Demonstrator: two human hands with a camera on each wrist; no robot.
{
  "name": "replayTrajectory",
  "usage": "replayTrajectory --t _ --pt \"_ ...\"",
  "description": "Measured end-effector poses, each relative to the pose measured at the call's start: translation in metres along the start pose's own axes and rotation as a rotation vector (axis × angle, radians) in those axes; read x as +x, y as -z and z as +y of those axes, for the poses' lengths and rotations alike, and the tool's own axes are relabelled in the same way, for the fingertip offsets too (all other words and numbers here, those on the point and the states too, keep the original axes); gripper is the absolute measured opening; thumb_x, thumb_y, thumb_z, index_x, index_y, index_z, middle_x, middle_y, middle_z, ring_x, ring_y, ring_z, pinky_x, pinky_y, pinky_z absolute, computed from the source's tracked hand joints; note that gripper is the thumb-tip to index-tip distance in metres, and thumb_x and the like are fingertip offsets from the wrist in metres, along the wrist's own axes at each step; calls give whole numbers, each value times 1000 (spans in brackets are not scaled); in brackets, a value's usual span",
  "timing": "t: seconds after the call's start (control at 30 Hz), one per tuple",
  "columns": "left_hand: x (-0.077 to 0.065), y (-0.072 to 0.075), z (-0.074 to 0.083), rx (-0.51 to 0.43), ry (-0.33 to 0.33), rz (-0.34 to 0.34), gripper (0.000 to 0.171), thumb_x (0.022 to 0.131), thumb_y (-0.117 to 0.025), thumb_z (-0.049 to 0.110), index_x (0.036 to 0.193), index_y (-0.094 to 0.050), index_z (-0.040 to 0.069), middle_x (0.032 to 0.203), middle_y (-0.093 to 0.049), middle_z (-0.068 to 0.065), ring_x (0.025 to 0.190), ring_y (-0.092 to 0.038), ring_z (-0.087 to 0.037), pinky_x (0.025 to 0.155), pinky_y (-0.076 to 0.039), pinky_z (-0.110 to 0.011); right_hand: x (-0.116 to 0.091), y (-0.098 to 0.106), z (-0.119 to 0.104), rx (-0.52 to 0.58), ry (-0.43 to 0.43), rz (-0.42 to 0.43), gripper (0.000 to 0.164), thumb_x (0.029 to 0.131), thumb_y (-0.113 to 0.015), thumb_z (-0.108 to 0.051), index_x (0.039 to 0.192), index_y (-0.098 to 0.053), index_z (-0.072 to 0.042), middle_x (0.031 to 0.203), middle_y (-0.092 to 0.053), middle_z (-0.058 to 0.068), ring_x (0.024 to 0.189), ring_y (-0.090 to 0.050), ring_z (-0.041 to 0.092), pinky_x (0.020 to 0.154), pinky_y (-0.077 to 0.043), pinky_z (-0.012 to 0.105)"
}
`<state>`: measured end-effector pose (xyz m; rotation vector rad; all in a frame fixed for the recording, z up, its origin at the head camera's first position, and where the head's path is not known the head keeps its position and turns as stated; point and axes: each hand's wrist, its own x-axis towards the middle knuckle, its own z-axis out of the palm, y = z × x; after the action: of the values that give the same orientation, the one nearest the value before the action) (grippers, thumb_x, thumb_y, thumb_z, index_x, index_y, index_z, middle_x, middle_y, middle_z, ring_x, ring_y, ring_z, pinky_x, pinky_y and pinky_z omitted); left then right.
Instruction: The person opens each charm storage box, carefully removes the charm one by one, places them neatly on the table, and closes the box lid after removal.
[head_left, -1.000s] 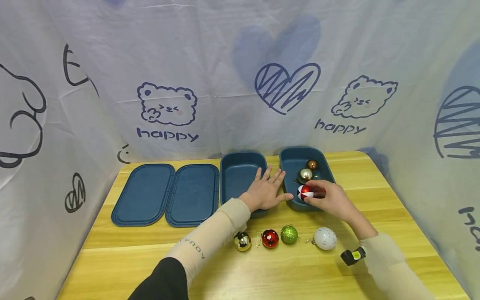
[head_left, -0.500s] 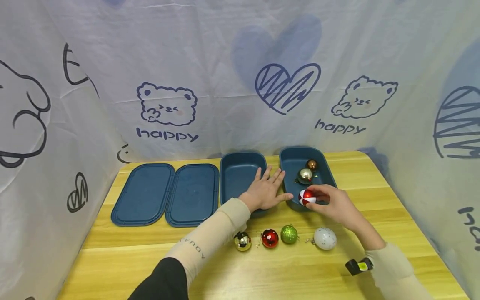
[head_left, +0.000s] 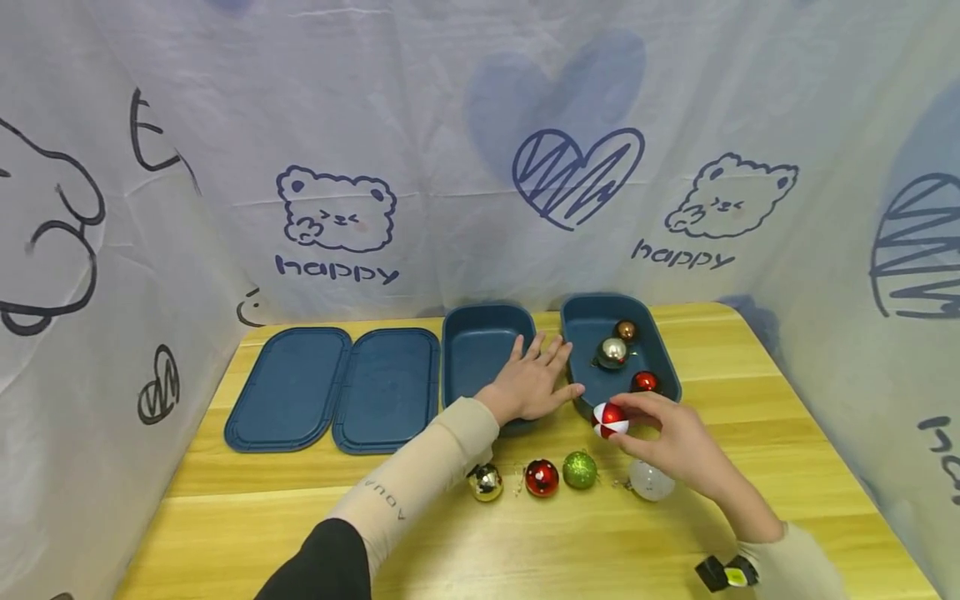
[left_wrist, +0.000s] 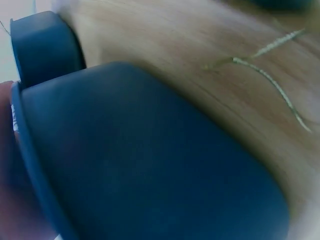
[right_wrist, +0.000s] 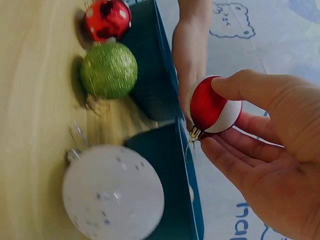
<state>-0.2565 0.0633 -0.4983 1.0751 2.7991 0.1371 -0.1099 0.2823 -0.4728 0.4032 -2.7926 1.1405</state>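
My right hand (head_left: 671, 433) pinches a red-and-white Christmas bauble (head_left: 610, 420) between thumb and fingertips, at the front rim of the right blue box (head_left: 667, 358). The right wrist view shows the bauble's gold cap pointing down and to the left. My left hand (head_left: 528, 385) lies with straight, spread fingers over the right rim of the left blue box (head_left: 480, 354), its fingertips reaching toward the other box. Inside the right box are a champagne bauble (head_left: 612, 353), a small brown bauble (head_left: 626, 331) and a red bauble (head_left: 645, 382), partly hidden by my right hand.
In front of the boxes lie a gold bauble (head_left: 486, 483), a dotted red bauble (head_left: 542, 477), a glittery green bauble (head_left: 580, 469) and a speckled white bauble (right_wrist: 112, 192). Two blue lids (head_left: 288, 387) lie flat at the left. A printed curtain (head_left: 450, 233) stands behind the table.
My right hand has drawn the red-and-white bauble from over the right box toward the front. A red bauble inside that box has come into view. My left hand has stayed in place.
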Motion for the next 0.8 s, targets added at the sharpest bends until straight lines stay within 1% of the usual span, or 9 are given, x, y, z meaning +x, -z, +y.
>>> replayTrajectory --t 0.1,0.23,0.3,0.43,0.53,0.7,0.8 --pt "-9 6 -3 -5 -21 3 85 106 -23 73 172 -2 24 179 -2 -3 166 5 -29 134 1 -58 -5 -7 -5 26 32 -2 47 89 -87 -14 133 -70 -6 125 -73 7 104 -75 20 94 -63 41" --pt "-27 14 -12 -4 -44 29 88 106 -24 74 172 -4 21 179 -5 -6 166 3 -31 133 -1 -59 -9 -20 -13 47 80 -12 46 88 -87 -12 131 -72 -7 123 -73 4 101 -75 14 92 -64 38" --pt "-37 17 -19 -14 -44 41 88 106 -26 74 172 -7 20 179 -7 -7 167 1 -32 133 -2 -60 -10 -26 -18 51 105 -13 46 86 -88 -10 130 -72 -8 121 -74 4 100 -75 12 90 -64 38" --pt "-54 15 -35 -21 -30 61 90 105 -29 75 172 -9 18 179 -7 -10 166 -2 -34 133 -3 -61 -14 -37 -28 53 145 -23 46 85 -89 -11 128 -73 -9 121 -75 1 99 -74 9 89 -65 41" --pt "-67 11 -50 -27 -6 72 92 104 -31 76 172 -9 19 179 -7 -14 166 -3 -37 133 -3 -62 -16 -46 -35 64 175 -49 45 87 -89 -15 129 -73 -10 122 -75 0 99 -73 6 89 -64 41" --pt "-89 5 -72 -40 40 104 94 102 -37 77 172 -11 20 177 -7 -23 165 -4 -43 132 -3 -64 -16 -63 -45 121 256 -112 45 87 -88 -14 129 -73 -11 122 -75 1 100 -71 6 85 -65 35" --pt "-101 1 -82 -36 64 117 94 101 -40 78 172 -14 20 176 -9 -25 164 -5 -44 132 -4 -65 -17 -72 -51 138 281 -147 44 87 -88 -13 129 -73 -13 122 -75 0 102 -69 5 84 -64 32"
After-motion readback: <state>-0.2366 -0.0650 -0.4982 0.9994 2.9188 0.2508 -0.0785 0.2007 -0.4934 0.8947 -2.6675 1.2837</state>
